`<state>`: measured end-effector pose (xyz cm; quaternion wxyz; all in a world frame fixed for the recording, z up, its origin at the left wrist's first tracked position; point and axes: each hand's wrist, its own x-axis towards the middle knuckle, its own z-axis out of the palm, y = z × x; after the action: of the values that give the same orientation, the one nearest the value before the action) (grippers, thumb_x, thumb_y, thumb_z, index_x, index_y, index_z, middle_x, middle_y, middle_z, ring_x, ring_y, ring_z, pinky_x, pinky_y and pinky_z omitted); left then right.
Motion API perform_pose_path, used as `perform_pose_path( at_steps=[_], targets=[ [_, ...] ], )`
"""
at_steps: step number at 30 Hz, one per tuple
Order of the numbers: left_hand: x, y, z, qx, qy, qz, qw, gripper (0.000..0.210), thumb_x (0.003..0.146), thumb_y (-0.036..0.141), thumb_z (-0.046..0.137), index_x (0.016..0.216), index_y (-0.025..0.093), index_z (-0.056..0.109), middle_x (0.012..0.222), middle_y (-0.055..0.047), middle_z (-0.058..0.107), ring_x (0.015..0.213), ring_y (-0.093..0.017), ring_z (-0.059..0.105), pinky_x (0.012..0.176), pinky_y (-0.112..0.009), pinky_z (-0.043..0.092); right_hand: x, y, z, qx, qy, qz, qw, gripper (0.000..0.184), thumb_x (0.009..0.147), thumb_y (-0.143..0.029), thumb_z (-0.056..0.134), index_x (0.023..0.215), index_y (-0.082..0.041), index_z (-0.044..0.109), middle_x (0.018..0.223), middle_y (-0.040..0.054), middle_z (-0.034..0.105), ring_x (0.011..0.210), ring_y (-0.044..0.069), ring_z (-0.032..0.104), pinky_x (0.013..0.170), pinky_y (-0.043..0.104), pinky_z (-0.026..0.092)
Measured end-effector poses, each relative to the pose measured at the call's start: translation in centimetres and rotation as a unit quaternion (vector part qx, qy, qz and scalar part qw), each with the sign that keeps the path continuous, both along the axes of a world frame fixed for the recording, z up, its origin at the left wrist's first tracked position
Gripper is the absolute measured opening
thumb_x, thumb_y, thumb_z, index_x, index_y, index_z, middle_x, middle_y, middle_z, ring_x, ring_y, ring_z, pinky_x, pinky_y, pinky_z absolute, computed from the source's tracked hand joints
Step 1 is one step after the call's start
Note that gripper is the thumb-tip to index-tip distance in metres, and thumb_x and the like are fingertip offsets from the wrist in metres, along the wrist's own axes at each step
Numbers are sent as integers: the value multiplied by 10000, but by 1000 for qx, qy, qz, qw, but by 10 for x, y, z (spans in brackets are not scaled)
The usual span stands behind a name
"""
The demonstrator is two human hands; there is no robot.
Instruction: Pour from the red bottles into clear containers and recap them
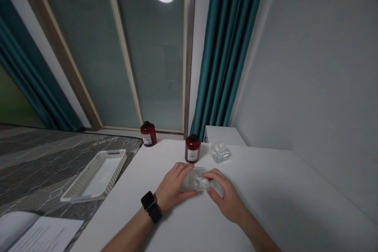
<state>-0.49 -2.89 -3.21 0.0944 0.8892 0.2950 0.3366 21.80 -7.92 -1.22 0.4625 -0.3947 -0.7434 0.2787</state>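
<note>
A small clear container (195, 177) lies on the white table between my hands. My left hand (174, 183), with a black watch at its wrist, is curled round the container's left end, thumb at the near side and fingers at the far side. From the right, my right hand (226, 195) bends its fingers and thumb about a small whitish, clear piece (203, 181) at the container's right part; its exact kind is too blurred to tell. Just beyond the hands stands a dark red bottle (192, 150) with a white label. Right of that bottle sits another clear, faceted container (220, 152).
A second dark red bottle (148, 134) stands at the table's far left corner. On the grey patterned surface to the left lie a white perforated basket (109, 181) and an open book (44, 234). A white cabinet (226, 135) stands behind the white table (271, 197), near the wall.
</note>
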Motion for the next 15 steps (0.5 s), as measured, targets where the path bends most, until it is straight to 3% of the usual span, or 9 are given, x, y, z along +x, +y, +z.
perform_pose_path(
  at_steps=[8, 15],
  targets=[
    [7, -7, -4, -58, -47, 0, 997, 760, 781, 354, 803, 1392, 232, 369, 1239, -128, 580, 1127, -306, 550, 935, -471, 511, -1, 2, -8, 67, 12, -61, 996, 169, 888, -278, 611, 1049, -237, 643, 943, 50, 650, 904, 226, 623, 813, 334, 512],
    [16, -9, -13, -174, -108, 1, 979, 659, 740, 275, 814, 1295, 209, 465, 1203, -108, 577, 1065, -261, 579, 939, -436, 513, -11, 5, -25, 30, 9, -135, 990, 310, 838, -204, 622, 1144, -235, 588, 1078, 68, 658, 1037, 240, 638, 917, 376, 518]
  ],
)
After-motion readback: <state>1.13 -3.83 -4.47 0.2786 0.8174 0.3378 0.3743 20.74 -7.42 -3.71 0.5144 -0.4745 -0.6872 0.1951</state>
